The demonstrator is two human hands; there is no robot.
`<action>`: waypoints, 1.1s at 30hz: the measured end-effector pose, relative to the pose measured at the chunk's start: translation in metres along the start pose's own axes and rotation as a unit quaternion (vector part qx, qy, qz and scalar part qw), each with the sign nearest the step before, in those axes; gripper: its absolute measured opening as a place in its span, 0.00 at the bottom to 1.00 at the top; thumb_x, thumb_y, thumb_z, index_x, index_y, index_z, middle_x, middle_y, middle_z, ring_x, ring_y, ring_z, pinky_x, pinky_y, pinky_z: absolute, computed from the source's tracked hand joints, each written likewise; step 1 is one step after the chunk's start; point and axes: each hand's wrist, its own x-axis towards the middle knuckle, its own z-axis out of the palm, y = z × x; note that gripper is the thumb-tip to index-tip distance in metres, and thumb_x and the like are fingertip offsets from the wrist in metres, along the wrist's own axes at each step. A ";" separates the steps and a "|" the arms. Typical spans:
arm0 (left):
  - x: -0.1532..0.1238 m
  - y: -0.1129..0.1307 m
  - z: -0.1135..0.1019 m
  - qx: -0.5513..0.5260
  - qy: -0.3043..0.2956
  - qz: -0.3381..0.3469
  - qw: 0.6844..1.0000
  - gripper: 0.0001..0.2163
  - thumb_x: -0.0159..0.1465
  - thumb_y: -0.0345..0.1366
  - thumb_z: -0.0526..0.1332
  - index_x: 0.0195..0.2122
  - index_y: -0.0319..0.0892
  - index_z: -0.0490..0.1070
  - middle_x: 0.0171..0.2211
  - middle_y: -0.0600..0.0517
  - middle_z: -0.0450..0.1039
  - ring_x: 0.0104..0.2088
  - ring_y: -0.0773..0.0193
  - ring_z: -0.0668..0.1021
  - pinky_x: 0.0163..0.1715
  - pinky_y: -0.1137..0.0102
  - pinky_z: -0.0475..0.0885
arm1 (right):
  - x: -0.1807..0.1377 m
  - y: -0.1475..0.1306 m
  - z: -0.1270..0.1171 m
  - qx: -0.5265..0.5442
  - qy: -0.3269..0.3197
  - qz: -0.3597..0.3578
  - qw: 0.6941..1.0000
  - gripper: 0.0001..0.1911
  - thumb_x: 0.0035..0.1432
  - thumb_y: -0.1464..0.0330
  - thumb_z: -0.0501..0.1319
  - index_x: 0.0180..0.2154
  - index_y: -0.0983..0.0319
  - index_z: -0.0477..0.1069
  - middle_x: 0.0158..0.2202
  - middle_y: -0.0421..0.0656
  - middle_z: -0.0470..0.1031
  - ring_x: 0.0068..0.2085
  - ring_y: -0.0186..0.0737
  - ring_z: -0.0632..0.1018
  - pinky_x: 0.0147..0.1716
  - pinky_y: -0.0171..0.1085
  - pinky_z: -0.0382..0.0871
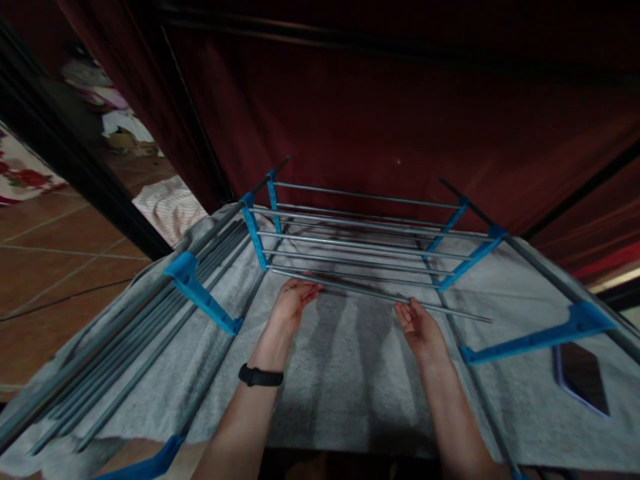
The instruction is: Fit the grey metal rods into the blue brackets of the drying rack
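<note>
Pinching the grey rod between thumb and fingers of my left hand and right hand, I have its long axis slanting from far left to near right, left end just beside a blue bracket, left hand nearer.

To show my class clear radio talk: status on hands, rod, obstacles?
Left grip, right grip: both on thin rod. Rod's right end free of blue brackets. Phone apart, far right; no obstacle evident.
</note>
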 end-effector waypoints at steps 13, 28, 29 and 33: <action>-0.062 -0.053 0.082 0.082 -0.158 0.131 0.975 0.16 0.67 0.50 0.66 0.46 0.43 0.77 0.46 0.46 0.81 0.45 0.55 0.83 0.46 0.61 0.78 | -0.041 0.015 0.028 0.000 -0.150 0.024 0.988 0.11 0.53 0.62 0.77 0.32 0.58 0.77 0.33 0.39 0.82 0.37 0.36 0.83 0.40 0.34 0.81; -0.103 0.050 0.062 0.146 -0.045 0.501 0.852 0.11 0.75 0.44 0.56 0.51 0.46 0.73 0.26 0.57 0.71 0.28 0.65 0.76 0.35 0.69 0.74 | -0.073 -0.004 0.029 -0.173 -0.393 0.082 0.899 0.21 0.57 0.53 0.72 0.24 0.61 0.74 0.28 0.43 0.80 0.31 0.36 0.79 0.36 0.35 0.74; -0.104 0.051 0.061 0.180 -0.042 0.510 0.840 0.11 0.75 0.43 0.56 0.51 0.45 0.74 0.28 0.56 0.72 0.29 0.65 0.76 0.35 0.69 0.74 | -0.072 -0.004 0.028 -0.167 -0.385 0.076 0.904 0.20 0.57 0.54 0.72 0.26 0.62 0.75 0.29 0.44 0.80 0.32 0.36 0.80 0.36 0.35 0.74; -0.098 0.039 0.062 0.363 -0.124 0.516 0.766 0.12 0.75 0.38 0.57 0.53 0.46 0.77 0.42 0.49 0.80 0.42 0.59 0.80 0.43 0.66 0.74 | -0.062 -0.002 0.029 -0.116 -0.302 0.042 0.945 0.15 0.51 0.59 0.76 0.34 0.61 0.79 0.37 0.44 0.83 0.39 0.38 0.82 0.43 0.37 0.77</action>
